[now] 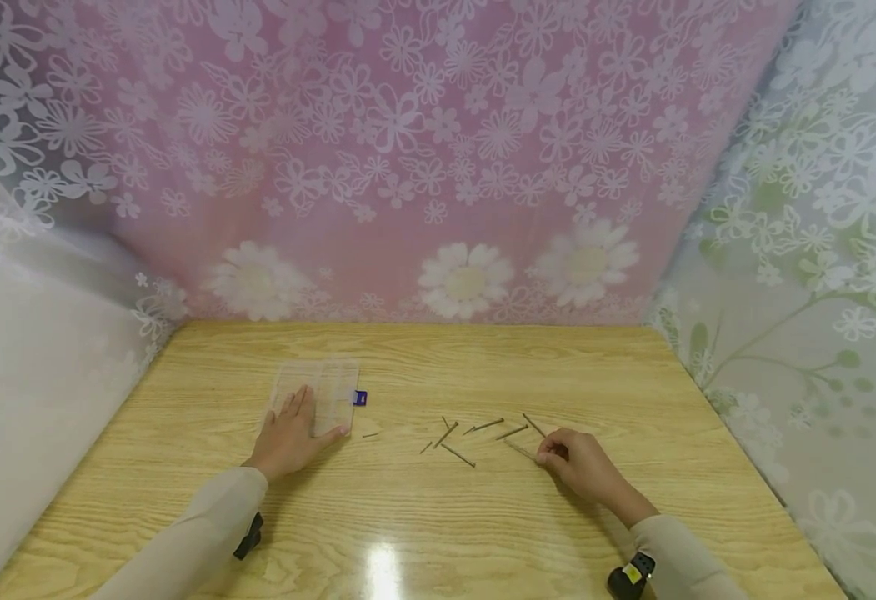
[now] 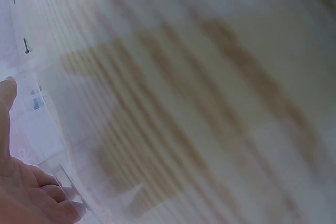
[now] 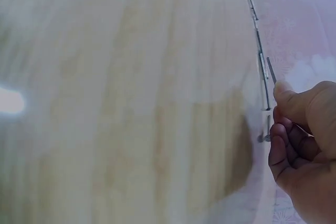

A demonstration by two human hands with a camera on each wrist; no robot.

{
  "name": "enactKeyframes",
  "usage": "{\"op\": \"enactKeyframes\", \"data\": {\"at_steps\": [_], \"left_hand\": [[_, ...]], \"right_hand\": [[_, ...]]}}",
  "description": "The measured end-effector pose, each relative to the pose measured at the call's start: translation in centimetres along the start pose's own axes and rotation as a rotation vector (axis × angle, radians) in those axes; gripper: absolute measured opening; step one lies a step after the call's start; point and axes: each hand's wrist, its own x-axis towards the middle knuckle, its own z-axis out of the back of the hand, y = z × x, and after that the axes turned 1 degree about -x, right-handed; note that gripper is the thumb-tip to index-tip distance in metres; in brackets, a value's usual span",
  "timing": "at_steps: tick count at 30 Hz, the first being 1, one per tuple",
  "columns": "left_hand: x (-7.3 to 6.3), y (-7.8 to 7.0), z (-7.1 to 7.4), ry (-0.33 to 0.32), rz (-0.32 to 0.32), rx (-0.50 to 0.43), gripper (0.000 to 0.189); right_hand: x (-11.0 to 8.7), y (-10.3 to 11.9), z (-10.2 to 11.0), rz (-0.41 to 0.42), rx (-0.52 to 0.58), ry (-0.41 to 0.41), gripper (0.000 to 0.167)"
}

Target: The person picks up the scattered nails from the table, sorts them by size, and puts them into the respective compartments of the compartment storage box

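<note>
My left hand (image 1: pixel 291 437) lies with fingers spread on a clear plastic case (image 1: pixel 336 383) that has a small blue tag (image 1: pixel 360 398) on its right edge. In the left wrist view, the fingertips of that left hand (image 2: pixel 31 192) touch the case's edge. Between thumb and fingers, my right hand (image 1: pixel 580 467) pinches a thin metal nail (image 1: pixel 520 450), its shaft pointing up and left; the held end is hidden. The right wrist view shows the nail's bare shaft (image 3: pixel 271 71) above the thumb. Close by on the table lie several loose nails (image 1: pixel 513 432).
A small nail (image 1: pixel 370 435) lies just right of the case. Other nails (image 1: pixel 458 455) of different lengths are scattered mid-table. The wood-grain table (image 1: pixel 438 358) is bounded by a pink flowered curtain (image 1: pixel 407 167) behind and pale flowered sheets at both sides.
</note>
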Motion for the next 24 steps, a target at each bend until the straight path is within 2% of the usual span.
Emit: {"op": "enactKeyframes", "data": {"at_steps": [5, 10, 24], "left_hand": [[-0.1, 0.1, 0.1, 0.0, 0.009, -0.003, 0.103], [0.0, 0.1, 0.1, -0.002, 0.012, -0.007, 0.103], [0.0, 0.0, -0.1, -0.015, 0.006, -0.009, 0.102]], "right_hand": [[0.7, 0.4, 0.1, -0.007, 0.054, -0.034, 0.005], [2.2, 1.7, -0.2, -0.012, 0.098, -0.059, 0.006], [8.0, 6.8, -4.2, -0.048, 0.296, 0.013, 0.011]]}}
